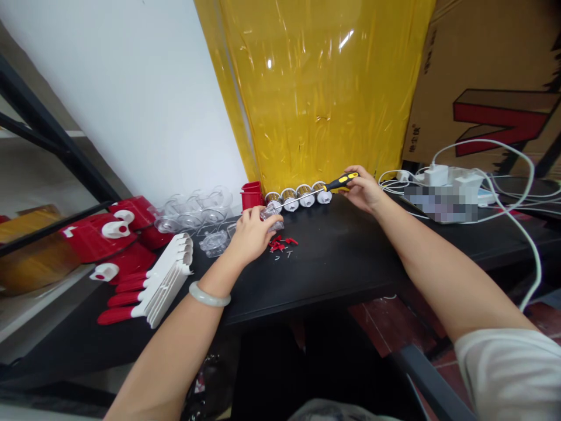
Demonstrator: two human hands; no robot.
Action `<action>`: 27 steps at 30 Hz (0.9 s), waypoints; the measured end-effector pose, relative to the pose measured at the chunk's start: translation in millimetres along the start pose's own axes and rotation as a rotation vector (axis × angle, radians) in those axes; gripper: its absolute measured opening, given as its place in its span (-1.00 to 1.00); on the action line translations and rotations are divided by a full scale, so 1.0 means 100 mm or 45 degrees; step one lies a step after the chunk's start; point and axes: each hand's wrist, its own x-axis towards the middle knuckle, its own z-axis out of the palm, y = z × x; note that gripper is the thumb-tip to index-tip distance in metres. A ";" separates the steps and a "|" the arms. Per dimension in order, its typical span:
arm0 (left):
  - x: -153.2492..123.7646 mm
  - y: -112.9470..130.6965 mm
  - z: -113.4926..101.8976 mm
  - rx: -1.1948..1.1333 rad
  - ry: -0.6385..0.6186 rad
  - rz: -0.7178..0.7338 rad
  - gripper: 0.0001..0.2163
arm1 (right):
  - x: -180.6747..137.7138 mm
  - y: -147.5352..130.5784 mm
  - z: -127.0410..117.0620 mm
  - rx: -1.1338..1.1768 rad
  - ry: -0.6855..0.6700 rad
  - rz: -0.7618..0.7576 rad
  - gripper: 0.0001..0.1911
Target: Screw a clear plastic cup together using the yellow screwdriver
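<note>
My left hand (253, 235) is closed around a clear plastic part (276, 218) just above the black table. In my right hand (360, 188) is a screwdriver (340, 182) with a black and yellow handle, gripped by the fingertips. Its long shaft points left and its tip reaches the clear part; whether it meets a screw I cannot tell. Below my left hand lie small red pieces (277, 244) and a few tiny screws (288, 254). Another clear plastic part (214, 242) rests left of my left hand.
Behind the hands stand a red container (251, 195) and several white-capped cylinders (307, 197). Clear round cups (197, 206), red housings (127, 234) and white parts with red handles (169, 280) crowd the left. White cables and chargers (436, 175) lie at right, before a cardboard box (486, 76).
</note>
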 end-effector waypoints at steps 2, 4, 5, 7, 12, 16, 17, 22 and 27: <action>0.00 0.00 0.00 -0.003 -0.001 -0.001 -0.64 | 0.00 -0.01 -0.01 0.019 -0.055 0.024 -0.68; 0.00 0.01 -0.01 -0.008 -0.009 -0.011 -0.64 | 0.03 0.02 -0.04 -0.094 -0.033 0.028 -0.70; 0.00 0.01 -0.01 -0.009 -0.013 -0.016 -0.64 | 0.05 0.05 -0.06 -0.191 -0.001 0.017 -0.67; 0.00 0.01 -0.02 -0.009 -0.014 -0.018 -0.64 | 0.10 0.10 -0.09 -0.398 0.080 -0.033 -0.60; 0.00 0.02 -0.02 -0.001 -0.010 -0.009 -0.64 | 0.08 0.10 -0.06 -0.249 0.088 -0.061 -0.71; 0.00 0.01 -0.01 0.005 -0.014 -0.008 -0.64 | 0.02 0.02 -0.04 -0.014 -0.085 0.013 -0.68; 0.00 0.01 -0.01 0.007 -0.013 -0.008 -0.64 | 0.02 0.02 -0.05 -0.059 -0.078 0.017 -0.68; 0.00 0.01 -0.01 -0.002 -0.018 -0.012 -0.64 | 0.07 0.08 -0.09 -0.582 0.068 -0.064 -0.48; 0.00 0.03 -0.02 0.001 -0.008 -0.005 -0.64 | 0.05 0.04 -0.03 -0.204 0.070 -0.033 -0.69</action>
